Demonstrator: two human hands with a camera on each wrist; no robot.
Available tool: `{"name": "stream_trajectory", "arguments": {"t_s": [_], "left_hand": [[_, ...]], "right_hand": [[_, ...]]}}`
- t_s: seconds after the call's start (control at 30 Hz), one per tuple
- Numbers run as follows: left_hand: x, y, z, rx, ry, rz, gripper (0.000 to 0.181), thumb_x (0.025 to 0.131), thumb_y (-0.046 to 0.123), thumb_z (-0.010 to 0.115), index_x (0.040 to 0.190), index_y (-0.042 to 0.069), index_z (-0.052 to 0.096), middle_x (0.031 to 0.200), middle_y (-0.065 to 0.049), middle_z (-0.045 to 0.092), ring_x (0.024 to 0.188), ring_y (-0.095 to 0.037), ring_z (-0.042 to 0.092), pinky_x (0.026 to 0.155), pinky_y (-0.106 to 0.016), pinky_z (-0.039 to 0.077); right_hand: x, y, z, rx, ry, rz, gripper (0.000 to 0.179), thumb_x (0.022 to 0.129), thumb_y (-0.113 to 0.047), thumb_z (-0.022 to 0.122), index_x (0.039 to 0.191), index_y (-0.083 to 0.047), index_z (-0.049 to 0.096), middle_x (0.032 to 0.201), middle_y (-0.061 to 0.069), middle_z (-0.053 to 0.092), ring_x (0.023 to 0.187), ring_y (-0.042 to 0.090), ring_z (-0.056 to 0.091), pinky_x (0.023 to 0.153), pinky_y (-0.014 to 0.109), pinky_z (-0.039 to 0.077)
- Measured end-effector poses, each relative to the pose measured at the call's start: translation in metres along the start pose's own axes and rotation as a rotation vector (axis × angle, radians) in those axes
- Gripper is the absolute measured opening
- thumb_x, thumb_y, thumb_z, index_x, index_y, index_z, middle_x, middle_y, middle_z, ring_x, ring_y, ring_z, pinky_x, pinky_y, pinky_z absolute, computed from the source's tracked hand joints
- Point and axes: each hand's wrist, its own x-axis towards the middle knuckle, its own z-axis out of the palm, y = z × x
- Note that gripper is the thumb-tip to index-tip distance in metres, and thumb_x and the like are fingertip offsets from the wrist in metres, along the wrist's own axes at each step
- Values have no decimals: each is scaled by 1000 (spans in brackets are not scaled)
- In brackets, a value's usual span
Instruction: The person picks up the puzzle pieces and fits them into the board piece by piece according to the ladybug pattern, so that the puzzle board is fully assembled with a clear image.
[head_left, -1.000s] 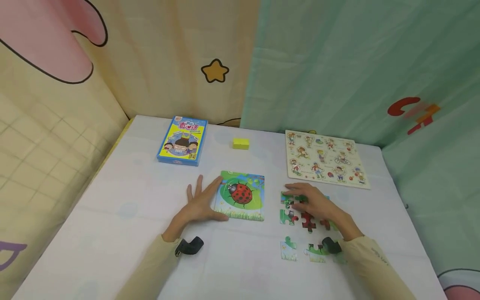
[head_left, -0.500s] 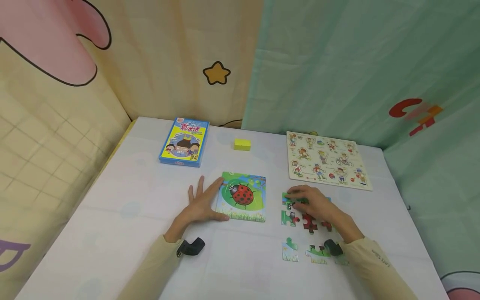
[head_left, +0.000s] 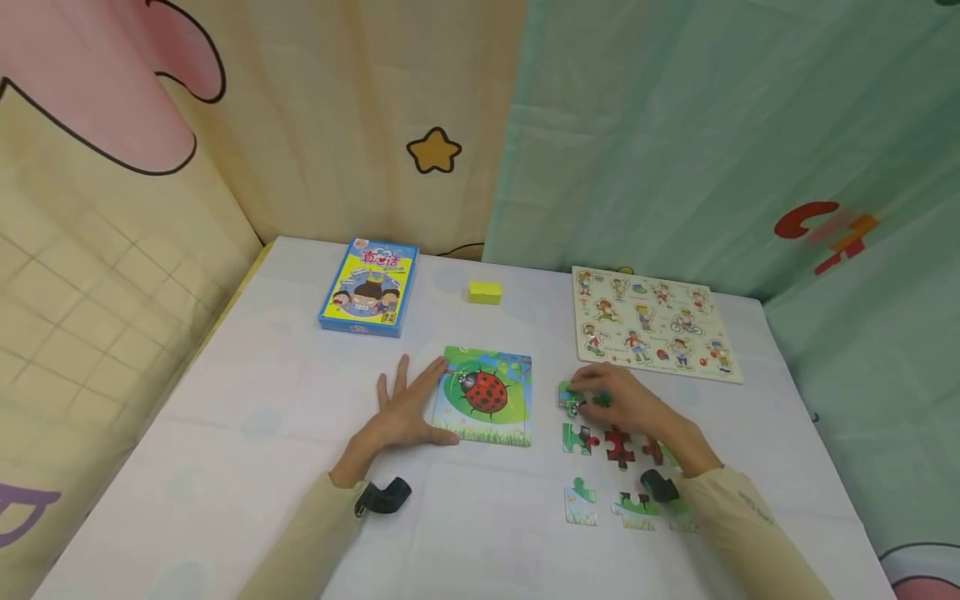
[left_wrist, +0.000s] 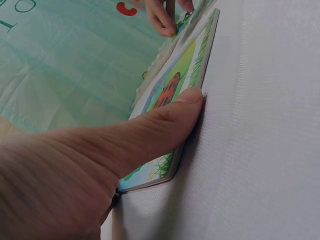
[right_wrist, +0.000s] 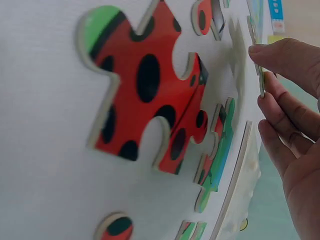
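Observation:
A square ladybug picture board (head_left: 486, 393) lies flat in the middle of the table. My left hand (head_left: 407, 415) rests along its left side, fingers spread, thumb at the lower edge and index finger near the upper left corner. In the left wrist view the thumb (left_wrist: 165, 117) lies over the board's grassy edge. My right hand (head_left: 618, 402) pinches a green-and-blue jigsaw piece (head_left: 567, 398) between thumb and fingertips; the right wrist view shows the piece (right_wrist: 261, 80) edge-on, tilted up. A red spotted piece (head_left: 618, 448) and a green one (head_left: 576, 437) lie just below that hand.
More jigsaw pieces lie nearer the front, including a grassy corner piece (head_left: 581, 504). At the back stand a blue-and-yellow card box (head_left: 369, 287) and a yellow block (head_left: 484, 292). A board of small figures (head_left: 652, 325) lies at the back right.
My right hand has drawn its jigsaw piece slightly to the left and tilted it up, away from the other pieces. The left hand stays at the ladybug board.

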Motion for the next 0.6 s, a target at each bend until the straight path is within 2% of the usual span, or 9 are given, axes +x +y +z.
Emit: {"name": "stream_trajectory", "arguments": {"t_s": [0.13, 0.23, 0.37, 0.6], "left_hand": [[-2, 1, -1, 2, 0, -2, 120, 68, 37, 92, 161, 16, 19, 169, -5, 13, 151, -43, -22, 113, -68, -21], [-2, 2, -1, 5, -8, -9, 120, 69, 37, 92, 162, 17, 18, 170, -4, 13, 151, -42, -23, 113, -68, -21], [-1, 3, -1, 2, -9, -11, 120, 69, 38, 92, 162, 18, 18, 170, -3, 12, 151, -41, -24, 113, -67, -22], [-2, 2, -2, 11, -1, -6, 120, 68, 38, 92, 161, 17, 20, 169, -4, 14, 151, -43, -21, 113, -69, -20]], "right_hand": [[6, -6, -2, 6, 24, -5, 37, 88, -14, 78, 123, -8, 72, 127, 7, 64, 123, 32, 56, 103, 52, 48], [14, -12, -1, 27, 39, -43, 35, 86, -12, 78, 121, -5, 73, 125, 9, 65, 121, 32, 58, 102, 52, 48], [30, -20, 3, 26, 46, -99, 33, 87, -11, 78, 118, -2, 73, 123, 10, 65, 119, 32, 58, 102, 51, 48], [60, -34, 11, 4, 48, -143, 32, 88, -13, 77, 119, -4, 73, 124, 10, 65, 119, 30, 58, 100, 49, 49]]}}
